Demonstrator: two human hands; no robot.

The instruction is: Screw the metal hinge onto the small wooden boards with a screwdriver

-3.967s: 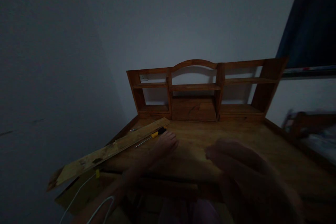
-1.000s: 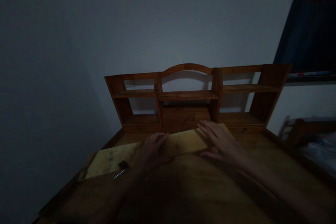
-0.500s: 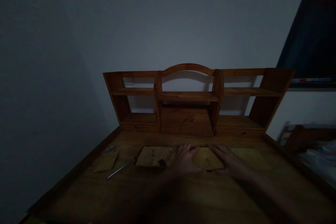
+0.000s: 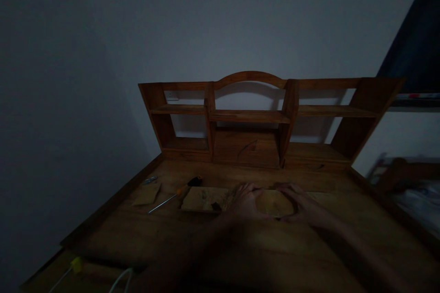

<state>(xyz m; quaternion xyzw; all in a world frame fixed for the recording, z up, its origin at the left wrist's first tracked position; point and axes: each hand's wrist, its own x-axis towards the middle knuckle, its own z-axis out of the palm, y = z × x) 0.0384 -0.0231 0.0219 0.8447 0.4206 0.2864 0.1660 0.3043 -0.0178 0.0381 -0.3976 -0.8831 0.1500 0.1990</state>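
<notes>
On the wooden desk, my left hand (image 4: 244, 202) and my right hand (image 4: 298, 203) curl around a light-brown flat piece (image 4: 274, 203), one at each side. Thumbs lie along its near edge and fingers along its far edge. It looks like wood, but the dim light leaves this uncertain. Left of my left hand is a pale, rough-surfaced board (image 4: 195, 198) with crumbs or shavings and a small dark scrap (image 4: 216, 206) on it. Past my right hand, a pale flat strip (image 4: 319, 197) shows partly.
A screwdriver (image 4: 167, 201) with an orange and black handle lies left of the board. Farther left are a tan square sheet (image 4: 147, 194) and a small metal item (image 4: 150, 180). A wooden shelf unit (image 4: 249, 115) stands behind. White and yellow cords (image 4: 75, 265) show at lower left.
The camera view has tilted down and shifted, bringing cords at the lower left into sight. Both hands stay around the flat piece, with little visible movement.
</notes>
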